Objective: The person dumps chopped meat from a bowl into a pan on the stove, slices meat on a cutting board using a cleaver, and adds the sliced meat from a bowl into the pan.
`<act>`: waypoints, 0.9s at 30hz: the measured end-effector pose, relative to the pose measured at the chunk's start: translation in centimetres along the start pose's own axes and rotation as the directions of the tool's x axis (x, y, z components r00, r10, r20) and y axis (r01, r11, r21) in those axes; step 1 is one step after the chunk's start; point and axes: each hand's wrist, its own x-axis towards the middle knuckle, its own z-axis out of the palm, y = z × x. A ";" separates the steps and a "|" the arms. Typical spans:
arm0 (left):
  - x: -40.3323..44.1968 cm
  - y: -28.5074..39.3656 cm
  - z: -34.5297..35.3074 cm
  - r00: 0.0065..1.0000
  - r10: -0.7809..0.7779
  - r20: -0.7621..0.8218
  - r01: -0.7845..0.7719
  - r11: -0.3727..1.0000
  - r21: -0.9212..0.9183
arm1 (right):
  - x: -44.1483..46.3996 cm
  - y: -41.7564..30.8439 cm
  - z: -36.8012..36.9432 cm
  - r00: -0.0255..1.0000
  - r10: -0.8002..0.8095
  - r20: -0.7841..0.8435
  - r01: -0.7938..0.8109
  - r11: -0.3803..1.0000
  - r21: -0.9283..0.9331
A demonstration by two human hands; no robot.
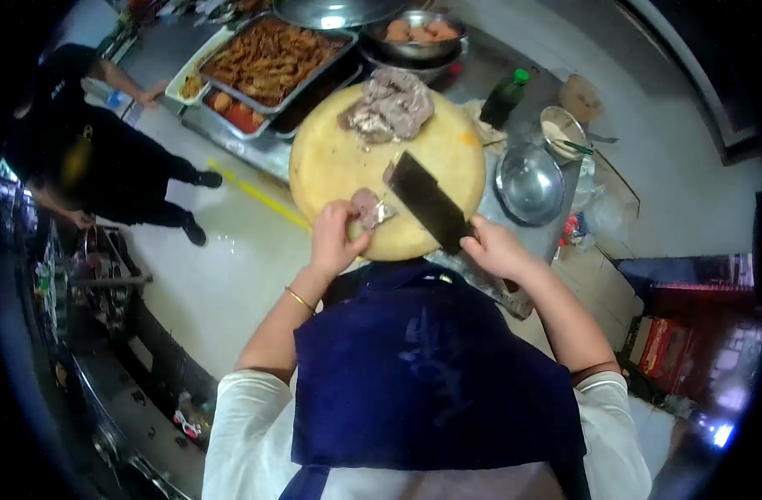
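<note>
A round yellowish chopping board lies on the metal table in front of me. At its lower left, my left hand has its fingers closed on a small piece of meat. My right hand is wrapped round the handle end of a dark, broad cleaver, whose blade slants over the right part of the board. A little meat shows beside the blade's upper left corner. Near the board's far edge sits a large lump of cooked meat.
Beyond the board are a tray of brown food and a bowl of round pieces. To the right stand a green-capped bottle, an empty metal bowl and a small bowl with a spoon. A co-worker stands at left.
</note>
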 end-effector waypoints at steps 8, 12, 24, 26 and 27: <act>1.3 1.6 1.5 0.963 -0.246 -0.110 0.269 0.900 0.344 | 0.5 -0.9 -1.0 0.985 -0.066 -0.158 0.064 0.998 -0.016; 2.3 4.1 2.0 0.936 -0.346 0.071 0.342 0.938 0.064 | 0.8 -0.2 -0.5 0.982 -0.122 -0.146 0.105 0.987 -0.118; 2.8 3.1 3.1 0.829 -0.543 -0.137 0.471 0.809 -0.352 | 0.9 0.9 0.1 0.964 -0.098 -0.248 0.115 0.992 0.055; 2.5 2.0 2.2 0.882 -0.464 -0.076 0.455 0.883 -0.118 | 1.1 1.0 -0.2 0.972 -0.098 -0.212 0.111 0.993 0.050; 2.2 1.5 1.5 0.914 -0.397 -0.080 0.401 0.915 0.036 | 1.2 1.1 -0.4 0.976 -0.099 -0.192 0.110 0.993 0.046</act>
